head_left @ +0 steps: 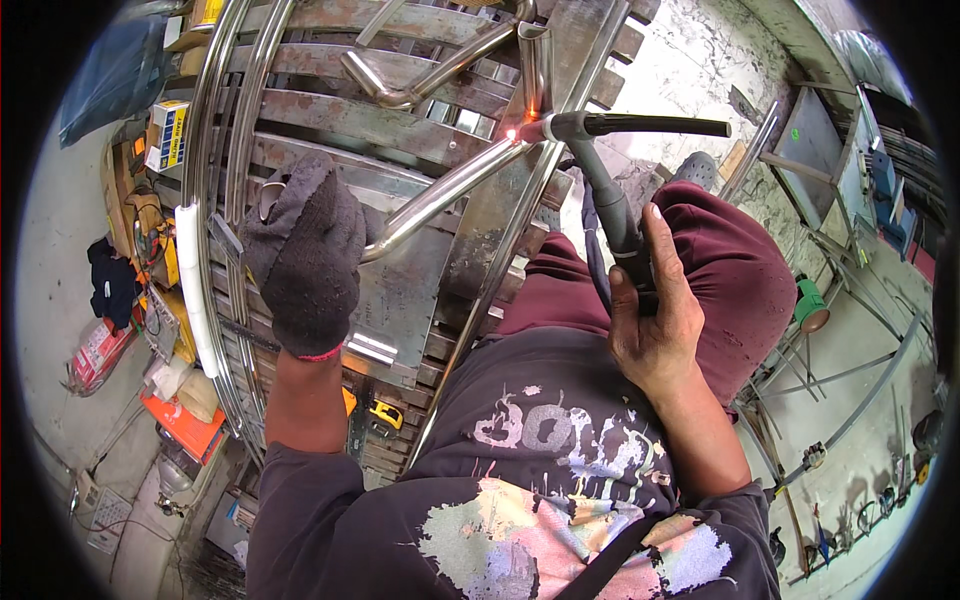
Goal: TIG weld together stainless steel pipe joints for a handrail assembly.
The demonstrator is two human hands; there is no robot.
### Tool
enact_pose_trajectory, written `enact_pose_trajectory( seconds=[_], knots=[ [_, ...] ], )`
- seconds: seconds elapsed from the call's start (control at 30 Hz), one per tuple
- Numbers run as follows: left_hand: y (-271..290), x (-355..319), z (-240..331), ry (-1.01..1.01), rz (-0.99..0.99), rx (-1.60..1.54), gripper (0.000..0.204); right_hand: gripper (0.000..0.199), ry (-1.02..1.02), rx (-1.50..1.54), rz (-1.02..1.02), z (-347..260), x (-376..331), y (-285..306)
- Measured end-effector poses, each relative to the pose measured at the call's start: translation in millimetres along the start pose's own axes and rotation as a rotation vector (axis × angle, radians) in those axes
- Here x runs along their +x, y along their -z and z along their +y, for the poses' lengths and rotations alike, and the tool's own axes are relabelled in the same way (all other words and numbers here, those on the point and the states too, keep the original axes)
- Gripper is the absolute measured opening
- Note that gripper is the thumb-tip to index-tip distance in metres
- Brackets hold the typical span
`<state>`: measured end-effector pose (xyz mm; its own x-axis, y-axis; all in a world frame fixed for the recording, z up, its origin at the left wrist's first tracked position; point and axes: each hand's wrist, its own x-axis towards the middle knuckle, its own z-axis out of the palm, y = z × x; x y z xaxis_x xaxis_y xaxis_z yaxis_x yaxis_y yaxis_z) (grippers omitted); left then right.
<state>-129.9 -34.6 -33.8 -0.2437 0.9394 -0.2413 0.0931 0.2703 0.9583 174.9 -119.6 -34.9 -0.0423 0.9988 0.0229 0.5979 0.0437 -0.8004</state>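
Observation:
My left hand point(303, 250), in a dark grey knit glove, grips a curved shiny steel tube point(440, 195) that runs up and right to a joint. My bare right hand point(650, 310) is closed on the black handle of a welding torch point(605, 190). The torch tip sits at the tube's upper end, where a small orange-white glowing spot point(512, 133) shows against a flat steel bar point(520, 215). My maroon trousers and dark printed shirt fill the lower middle.
A metal work frame of rusty flat bars and bent steel tubes point(240, 100) lies under the hands. Boxes, cloths and an orange tray point(185, 425) crowd the left. A green can point(812, 305), rods and metal stands point(800, 150) stand on the concrete floor at right.

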Motion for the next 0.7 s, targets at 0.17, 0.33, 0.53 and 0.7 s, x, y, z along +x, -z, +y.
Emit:
enact_pose_trajectory(
  seconds=[0.17,0.33,0.53,0.7],
  knots=[
    [11.2,6.2,1.3,0.068,-0.103,-0.259,0.01,0.061,-0.016,-0.067,-0.03,-2.5,0.8,2.1],
    [8.5,-2.7,-7.6,-0.122,-0.063,-0.028,0.023,0.063,0.003,0.0,0.007,-0.1,0.7,-1.1],
    [16.9,-0.4,-16.6,-0.192,-0.13,0.039,0.03,0.063,0.007,-0.019,-0.007,0.4,0.2,1.2],
    [35.7,9.1,-10.6,-0.265,-0.207,0.466,0.03,0.063,-0.035,-0.027,-0.026,-3.0,0.5,1.8]
  ],
)
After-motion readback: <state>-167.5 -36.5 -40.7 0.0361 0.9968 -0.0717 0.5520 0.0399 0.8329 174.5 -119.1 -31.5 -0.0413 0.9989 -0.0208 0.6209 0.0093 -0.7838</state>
